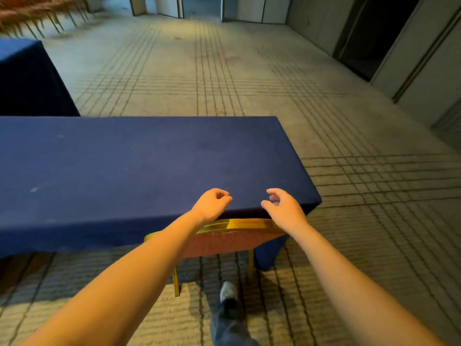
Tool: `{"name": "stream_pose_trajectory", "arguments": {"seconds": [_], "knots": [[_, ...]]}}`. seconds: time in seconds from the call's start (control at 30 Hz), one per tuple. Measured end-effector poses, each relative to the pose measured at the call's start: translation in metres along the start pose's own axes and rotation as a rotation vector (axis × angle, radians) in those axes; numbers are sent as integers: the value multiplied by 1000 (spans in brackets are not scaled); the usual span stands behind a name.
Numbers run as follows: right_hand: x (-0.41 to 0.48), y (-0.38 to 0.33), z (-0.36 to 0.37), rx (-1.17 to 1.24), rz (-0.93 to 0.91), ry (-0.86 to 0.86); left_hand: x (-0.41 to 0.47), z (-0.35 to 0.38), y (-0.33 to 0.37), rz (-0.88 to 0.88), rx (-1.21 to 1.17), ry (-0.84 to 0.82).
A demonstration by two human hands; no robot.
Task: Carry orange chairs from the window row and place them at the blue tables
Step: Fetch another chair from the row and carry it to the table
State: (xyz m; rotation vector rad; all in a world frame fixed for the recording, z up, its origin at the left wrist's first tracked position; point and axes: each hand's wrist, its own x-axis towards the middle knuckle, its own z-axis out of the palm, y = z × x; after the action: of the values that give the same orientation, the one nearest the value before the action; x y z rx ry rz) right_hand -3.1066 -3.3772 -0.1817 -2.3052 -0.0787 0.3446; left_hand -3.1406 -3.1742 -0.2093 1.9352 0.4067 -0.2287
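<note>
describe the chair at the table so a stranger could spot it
Start at the long blue table across the middle and go to its near right end. The chair is tucked in there, orange back on a gold frame; it stands alone, while the other chairs form a row far off, top left.

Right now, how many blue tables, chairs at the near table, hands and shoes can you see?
Blue tables: 2
Orange chair at the near table: 1
Hands: 2, left hand and right hand
Shoe: 1
Total: 6
</note>
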Motion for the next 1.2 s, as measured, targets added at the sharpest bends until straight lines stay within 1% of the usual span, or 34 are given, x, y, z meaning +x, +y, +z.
{"name": "stream_pose_trajectory", "arguments": {"seconds": [0.1, 0.23, 0.4, 0.57, 0.7, 0.93, 1.03, 1.2], "knots": [[-16, 3, -28, 46, -10, 97, -10, 16, 26, 74, -27, 34], [-25, 12, -71, 76, -19, 182, -14, 38, 68, 179, -25, 67], [-15, 31, -137, 98, -4, 243, -2, 79, 132, 296, -17, 51], [11, 61, -220, 114, -43, 297, 29, 137, 198, 349, -43, 15], [43, 96, -304, 141, -87, 252, 61, 198, 261, 399, -90, 6], [116, 161, -431, 96, -105, 251, 132, 309, 348, 389, -231, 3], [143, 171, -461, 119, -100, 233, 154, 331, 370, 362, -257, 18], [219, 183, -506, 123, -125, 172, 217, 348, 417, 361, -196, 39]]}}
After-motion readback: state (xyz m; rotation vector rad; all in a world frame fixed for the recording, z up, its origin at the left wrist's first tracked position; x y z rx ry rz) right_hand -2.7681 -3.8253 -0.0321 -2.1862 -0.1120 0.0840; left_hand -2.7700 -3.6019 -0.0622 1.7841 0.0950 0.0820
